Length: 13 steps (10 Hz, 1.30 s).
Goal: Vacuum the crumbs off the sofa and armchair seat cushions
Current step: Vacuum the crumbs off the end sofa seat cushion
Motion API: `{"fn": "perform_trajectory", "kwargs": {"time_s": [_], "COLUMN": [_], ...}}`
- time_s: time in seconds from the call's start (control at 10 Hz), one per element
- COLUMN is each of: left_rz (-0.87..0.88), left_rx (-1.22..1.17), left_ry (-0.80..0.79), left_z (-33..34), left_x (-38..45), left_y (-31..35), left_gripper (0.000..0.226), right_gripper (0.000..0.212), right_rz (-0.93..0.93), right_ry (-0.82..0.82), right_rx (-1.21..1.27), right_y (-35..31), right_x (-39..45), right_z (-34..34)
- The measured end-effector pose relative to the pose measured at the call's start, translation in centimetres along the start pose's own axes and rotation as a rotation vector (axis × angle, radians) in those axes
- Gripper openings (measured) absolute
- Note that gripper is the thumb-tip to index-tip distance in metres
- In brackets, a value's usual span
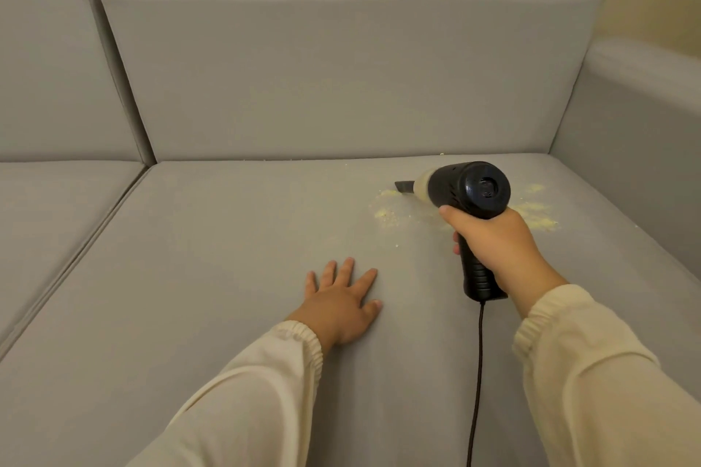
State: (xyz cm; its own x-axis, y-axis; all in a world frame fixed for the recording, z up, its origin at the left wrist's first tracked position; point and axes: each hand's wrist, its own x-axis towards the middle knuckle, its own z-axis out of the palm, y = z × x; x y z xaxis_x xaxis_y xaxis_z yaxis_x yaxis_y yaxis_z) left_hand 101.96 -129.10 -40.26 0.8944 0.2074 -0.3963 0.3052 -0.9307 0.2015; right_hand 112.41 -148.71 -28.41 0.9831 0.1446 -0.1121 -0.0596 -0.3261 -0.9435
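Observation:
A black handheld vacuum (pixel 470 190) with a pale dust cup and a dark flat nozzle hovers low over the grey sofa seat cushion (pixel 227 277). My right hand (pixel 493 239) grips its handle, and the nozzle points left at a patch of yellow crumbs (pixel 385 214). More yellow crumbs (pixel 538 214) lie to the right of the vacuum, partly hidden behind it. My left hand (pixel 341 299) rests flat on the cushion, fingers spread, to the lower left of the vacuum.
The vacuum's black cord (pixel 478 383) hangs from the handle down toward the front edge. A grey back cushion (pixel 341 68) stands behind the seat, a grey armrest (pixel 641 117) rises at the right, and a second seat cushion (pixel 49 208) adjoins on the left.

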Motion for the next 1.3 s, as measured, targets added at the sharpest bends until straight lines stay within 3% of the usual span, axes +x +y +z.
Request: {"fn": "perform_trajectory", "kwargs": {"time_s": [0.2,0.4,0.8,1.3], "left_rz": [0.033,0.038,0.032,0.024], "left_rx": [0.005,0.002,0.008,-0.009], "left_ry": [0.010,0.013,0.000,-0.011], "left_z": [0.1,0.2,0.0,-0.1], "left_x": [0.1,0.1,0.0,-0.1], "left_y": [0.5,0.3,0.6,0.7], "left_gripper": [0.066,0.065,0.065,0.066], "right_gripper": [0.018,0.023,0.017,0.026], "right_rz": [0.003,0.081,0.049,0.056], "right_ry": [0.095,0.043,-0.040,-0.125], "right_rx": [0.069,0.121,0.081,0.039], "right_y": [-0.2,0.8,0.5,1.2], "right_x": [-0.7,-0.4,-0.2,0.3], "right_z": [-2.1,-2.0,-0.2,-0.4]}}
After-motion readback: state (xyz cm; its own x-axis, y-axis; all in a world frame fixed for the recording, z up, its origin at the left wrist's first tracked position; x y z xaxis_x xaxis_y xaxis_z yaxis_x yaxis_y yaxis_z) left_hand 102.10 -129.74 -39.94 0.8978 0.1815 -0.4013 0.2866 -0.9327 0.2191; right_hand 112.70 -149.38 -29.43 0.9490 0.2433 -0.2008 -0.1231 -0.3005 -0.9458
